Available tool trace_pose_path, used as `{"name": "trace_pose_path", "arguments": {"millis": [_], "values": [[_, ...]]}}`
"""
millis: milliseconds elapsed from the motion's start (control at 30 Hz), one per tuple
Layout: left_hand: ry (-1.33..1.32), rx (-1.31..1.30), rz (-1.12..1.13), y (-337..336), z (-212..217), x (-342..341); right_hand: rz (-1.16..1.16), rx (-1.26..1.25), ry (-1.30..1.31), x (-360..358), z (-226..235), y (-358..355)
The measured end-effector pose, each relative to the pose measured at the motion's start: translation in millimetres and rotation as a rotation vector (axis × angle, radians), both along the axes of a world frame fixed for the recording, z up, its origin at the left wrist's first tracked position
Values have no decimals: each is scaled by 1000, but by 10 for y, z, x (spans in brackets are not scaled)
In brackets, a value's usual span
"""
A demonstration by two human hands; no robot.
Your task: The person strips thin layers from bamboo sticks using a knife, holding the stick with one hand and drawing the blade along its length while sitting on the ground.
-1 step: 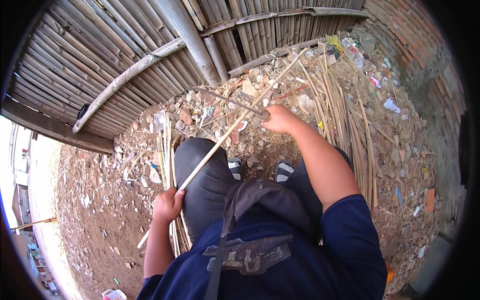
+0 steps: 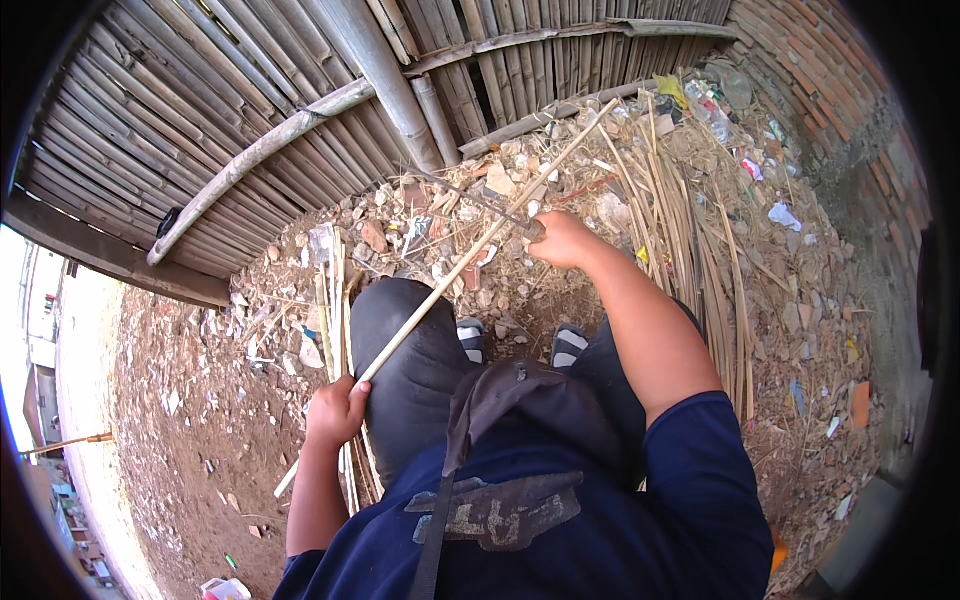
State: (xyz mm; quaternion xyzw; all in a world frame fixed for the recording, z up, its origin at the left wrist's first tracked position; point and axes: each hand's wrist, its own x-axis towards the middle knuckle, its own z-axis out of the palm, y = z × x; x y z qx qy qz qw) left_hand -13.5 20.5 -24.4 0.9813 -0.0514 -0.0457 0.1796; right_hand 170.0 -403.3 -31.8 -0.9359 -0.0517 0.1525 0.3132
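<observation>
we see a long pale strip (image 2: 450,279) slanting over the bent left knee (image 2: 400,310), its far end reaching up to the right above the rubble (image 2: 372,236). the left hand (image 2: 336,411) is wrapped round it low down, thumb laid along the top, and the near end pokes out beyond the wrist. the right hand (image 2: 562,241) is closed on the handle of a knife (image 2: 478,201), whose thin dark blade points up to the left and crosses the strip; whether the edge touches it we cannot tell.

just beside the left leg we find a few upright strips (image 2: 333,320), and past the right knee a larger bundle of strips (image 2: 690,260). between the legs we make out striped sandals (image 2: 471,338) and a dark bag (image 2: 540,405) at the waist. farther out we have a bamboo wall (image 2: 270,70) ahead and a brick wall (image 2: 825,75) to the right.
</observation>
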Motion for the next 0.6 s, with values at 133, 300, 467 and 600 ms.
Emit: {"name": "trace_pose_path", "arguments": {"millis": [133, 300, 467, 600], "values": [[-17, 15, 19, 3, -27, -60, 96, 14, -40, -105, 93, 197], [-2, -14, 21, 17, -131, -49, 195, -60, 108, -86, 121, 142], [-53, 6, 0, 23, -86, -32, -49, 81, -59, 35, -24, -117], [-165, 10, 23, 13, -144, -147, -60, 156, -209, -128, 182, -58]]}}
